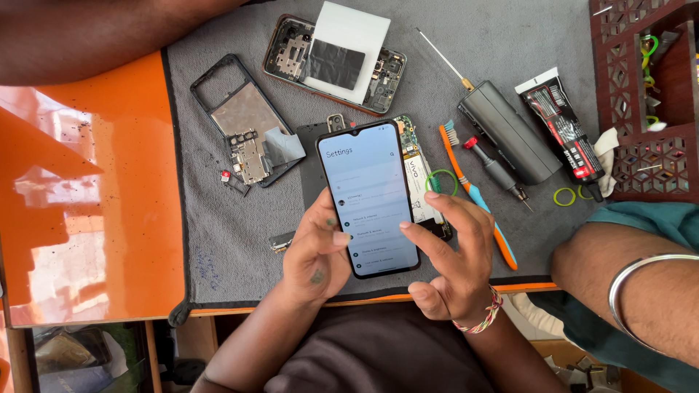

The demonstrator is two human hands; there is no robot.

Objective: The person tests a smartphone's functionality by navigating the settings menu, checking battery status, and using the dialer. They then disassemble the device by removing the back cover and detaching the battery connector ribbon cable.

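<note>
Head camera, looking down: a lit smartphone (369, 198) showing a menu list sits near the front edge of a grey work mat (218, 247), tilted up so its screen faces the viewer. The left hand (314, 251) cradles its left side, fingers curled, thumb resting on the glass. The right hand (451, 255) props the right edge, fingers loosely spread, forefinger touching the screen. Opened phone bodies (247, 124) lie toward the mat's back edge, a toothbrush (477, 196) just right.
</note>
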